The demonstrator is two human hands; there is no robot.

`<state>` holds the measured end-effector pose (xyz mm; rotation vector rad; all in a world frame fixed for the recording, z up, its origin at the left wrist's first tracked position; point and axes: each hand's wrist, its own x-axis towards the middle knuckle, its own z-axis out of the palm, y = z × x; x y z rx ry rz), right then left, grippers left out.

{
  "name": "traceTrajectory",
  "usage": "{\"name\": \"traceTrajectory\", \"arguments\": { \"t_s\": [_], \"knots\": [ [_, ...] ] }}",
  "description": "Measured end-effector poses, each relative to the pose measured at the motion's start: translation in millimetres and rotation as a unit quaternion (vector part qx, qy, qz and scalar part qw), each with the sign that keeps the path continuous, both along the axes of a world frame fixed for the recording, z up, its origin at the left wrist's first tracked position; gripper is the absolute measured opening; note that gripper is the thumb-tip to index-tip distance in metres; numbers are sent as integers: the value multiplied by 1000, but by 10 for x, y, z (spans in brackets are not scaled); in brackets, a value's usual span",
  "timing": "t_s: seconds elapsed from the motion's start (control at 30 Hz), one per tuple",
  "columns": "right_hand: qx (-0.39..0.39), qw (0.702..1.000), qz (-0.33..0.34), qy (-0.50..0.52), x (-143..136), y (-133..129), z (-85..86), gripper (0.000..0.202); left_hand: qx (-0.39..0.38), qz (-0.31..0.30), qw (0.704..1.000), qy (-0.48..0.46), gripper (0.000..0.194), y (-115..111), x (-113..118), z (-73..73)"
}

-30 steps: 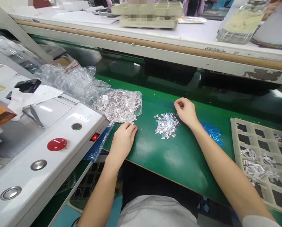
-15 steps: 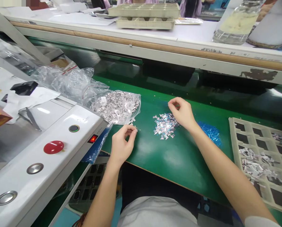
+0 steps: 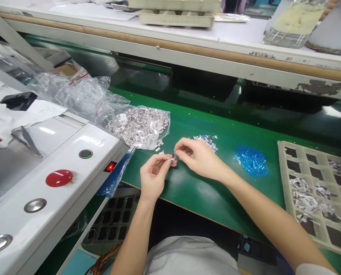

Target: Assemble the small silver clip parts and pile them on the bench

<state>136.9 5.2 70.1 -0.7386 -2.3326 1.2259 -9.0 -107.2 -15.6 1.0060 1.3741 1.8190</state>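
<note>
Between thumb and fingers, my left hand [image 3: 155, 173] pinches a small dark and silvery piece [image 3: 173, 157] over the green table [image 3: 199, 191]. My right hand [image 3: 197, 156] is closed at the thumb and fingertips, right at that same piece; whether it grips the piece or something tiny is hidden. Behind my right hand lies a pile of small silvery and blue pieces [image 3: 207, 140], partly covered by it. A clear bag [image 3: 143, 126] full of small silvery pieces lies beyond my left hand.
Blue film scraps [image 3: 252, 161] lie right of my right hand. A compartment tray [image 3: 282, 172] with silvery pieces stands at the right. On the left is a white machine [image 3: 73, 152] with a red button [image 3: 58, 178]. A shelf edge [image 3: 187, 53] runs across the back.
My right hand has come left and nearer, from behind the pile to my left hand. My left hand has shifted slightly right, and the small piece now shows in its fingers. The view has tilted slightly down.
</note>
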Motion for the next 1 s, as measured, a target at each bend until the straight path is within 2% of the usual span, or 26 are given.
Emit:
{"name": "traceTrajectory", "arguments": {
  "t_s": [0.37, 0.63, 0.7, 0.77, 0.83, 0.93, 1.0],
  "knots": [
    [38, 999, -3, -4, -35, 4, -44, 15, 11, 10, 1000, 17, 10, -9, 18, 6],
    [-26, 999, 32, 26, -39, 34, -90, 14, 7, -22, 1000, 13, 8, -23, 28, 6],
    [-17, 999, 36, 11, -13, 56, -84, 14, -5, -28, 999, 29, 12, -25, -4, 20],
    [15, 999, 32, -21, 38, 96, -80, 16, -26, -20, 995, 92, 16, -12, -83, 36],
    [58, 996, 25, -63, 104, 151, -85, 19, -52, 11, 975, 216, 22, 23, -203, 52],
    [105, 984, 26, -145, 189, 232, -118, 25, -81, 65, 899, 425, 30, 109, -395, 65],
    [125, 973, 26, -194, 209, 261, -149, 27, -92, 67, 854, 507, 29, 164, -485, 62]
  ]
}}
